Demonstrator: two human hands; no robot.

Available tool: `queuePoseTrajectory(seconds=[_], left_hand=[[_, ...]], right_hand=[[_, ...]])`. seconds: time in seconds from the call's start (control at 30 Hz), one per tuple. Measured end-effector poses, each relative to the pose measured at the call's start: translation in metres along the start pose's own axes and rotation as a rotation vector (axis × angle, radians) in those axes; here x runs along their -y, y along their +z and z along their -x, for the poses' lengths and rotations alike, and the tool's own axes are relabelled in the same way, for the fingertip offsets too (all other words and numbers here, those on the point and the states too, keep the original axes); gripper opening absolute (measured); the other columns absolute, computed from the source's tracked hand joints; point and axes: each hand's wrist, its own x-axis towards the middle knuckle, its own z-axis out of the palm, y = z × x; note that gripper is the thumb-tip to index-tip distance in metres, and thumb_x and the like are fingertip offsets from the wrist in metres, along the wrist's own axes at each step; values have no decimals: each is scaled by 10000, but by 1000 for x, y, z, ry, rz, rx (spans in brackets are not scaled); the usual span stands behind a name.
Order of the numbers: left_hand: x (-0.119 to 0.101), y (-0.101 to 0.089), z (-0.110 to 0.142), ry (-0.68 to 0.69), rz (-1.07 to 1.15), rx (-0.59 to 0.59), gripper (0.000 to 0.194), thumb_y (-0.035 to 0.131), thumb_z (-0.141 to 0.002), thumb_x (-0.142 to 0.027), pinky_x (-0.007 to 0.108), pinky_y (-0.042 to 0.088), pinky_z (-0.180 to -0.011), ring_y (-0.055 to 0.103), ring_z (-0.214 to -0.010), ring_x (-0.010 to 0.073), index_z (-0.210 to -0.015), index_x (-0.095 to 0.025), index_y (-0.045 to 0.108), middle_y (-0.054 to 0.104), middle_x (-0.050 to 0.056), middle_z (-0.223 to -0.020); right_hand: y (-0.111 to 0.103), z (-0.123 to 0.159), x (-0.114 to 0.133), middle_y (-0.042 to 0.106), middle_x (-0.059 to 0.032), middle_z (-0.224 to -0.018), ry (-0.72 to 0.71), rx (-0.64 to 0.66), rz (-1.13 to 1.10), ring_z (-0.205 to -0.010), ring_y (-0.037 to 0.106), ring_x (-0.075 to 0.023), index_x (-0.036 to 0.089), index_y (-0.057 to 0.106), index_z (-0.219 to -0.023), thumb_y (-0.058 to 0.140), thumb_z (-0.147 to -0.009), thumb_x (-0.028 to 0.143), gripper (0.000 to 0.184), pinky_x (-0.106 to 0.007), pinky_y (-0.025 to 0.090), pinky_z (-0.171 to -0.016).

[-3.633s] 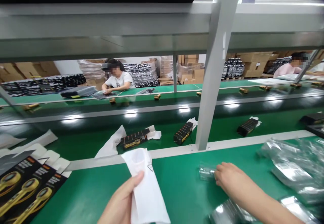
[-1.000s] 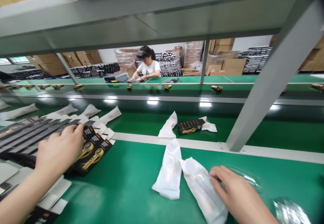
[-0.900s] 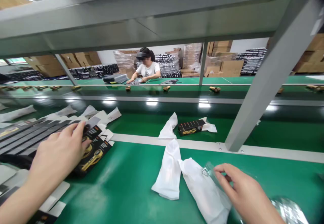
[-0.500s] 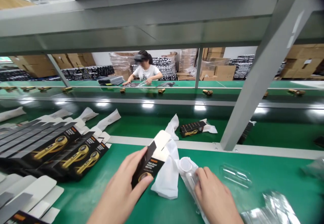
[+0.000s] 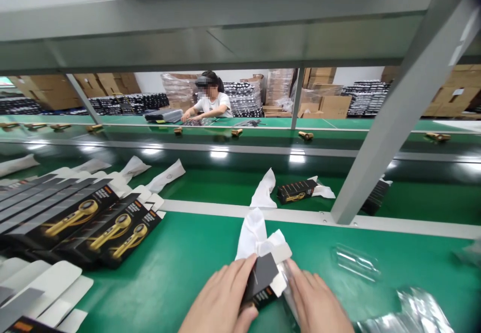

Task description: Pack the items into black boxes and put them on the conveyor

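My left hand [image 5: 225, 298] is closed around a small black fan box [image 5: 261, 275] with its white end flaps standing open. Against the box's right side, my right hand [image 5: 317, 300] grips a clear plastic tray [image 5: 288, 295], mostly hidden by the fingers and the box. Just beyond the box lies a white pouch [image 5: 251, 230] on the green worktop. Another white pouch [image 5: 265, 190] rests across the metal strip behind it.
Black fan boxes [image 5: 78, 215] are stacked on the left. A boxed fan [image 5: 296, 191] lies on the belt beside a slanted metal post [image 5: 379, 132]. Clear trays [image 5: 356, 263] and shiny plastic packaging [image 5: 421, 308] sit at right. A co-worker [image 5: 212, 102] works across the line.
My left hand has brought the box right and down to meet the plastic tray in my right hand. Items on the belt have shifted slightly to the right in view.
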Motion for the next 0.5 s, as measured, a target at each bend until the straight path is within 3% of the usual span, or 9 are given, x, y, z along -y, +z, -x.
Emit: queuePoseTrajectory(seconds=[0.07, 0.13, 0.23, 0.33, 0.5], left_hand=[[-1, 7, -5, -20, -15, 5, 603, 505, -789, -190, 428, 385, -1025, 483, -1203, 264, -1372, -242, 358, 458, 65, -1388], [1, 10, -8, -19, -14, 3, 620, 506, -787, -190, 429, 386, -1022, 478, -1207, 263, -1382, -247, 337, 455, 63, -1390], [7, 9, -7, -11, 11, -15, 631, 510, -796, -197, 399, 393, -1019, 474, -1211, 243, -1388, -268, 304, 472, 53, -1375], [11, 5, -1, -26, 76, -71, 585, 504, -824, -228, 349, 413, -1005, 484, -1204, 213, -1366, -301, 298, 499, 37, -1344], [13, -1, 7, -30, 146, -318, 509, 514, -834, -238, 356, 419, -987, 509, -1170, 212, -1284, -396, 336, 516, -18, -1307]], right_hand=[[7, 1, -4, 678, -52, -971, -5, -51, -124, -837, 628, -236, 251, 328, -1376, 415, -895, 271, 489, -342, 525, -721], [13, 3, -6, 666, -52, -980, 42, -99, -203, -859, 616, -250, 266, 246, -1411, 444, -862, 254, 584, -371, 519, -733], [11, 3, -8, 665, -73, -1032, 115, -27, -334, -922, 618, -243, 215, 335, -1384, 420, -854, 228, 537, -358, 510, -797], [-5, -4, -12, 629, -107, -1174, 220, 87, -491, -1040, 602, -231, 147, 411, -1349, 430, -847, 286, 521, -321, 484, -871], [-32, -15, -17, 593, -91, -1243, 337, 268, -692, -1139, 549, -259, 151, 560, -1227, 566, -683, 294, 563, -358, 394, -980]])
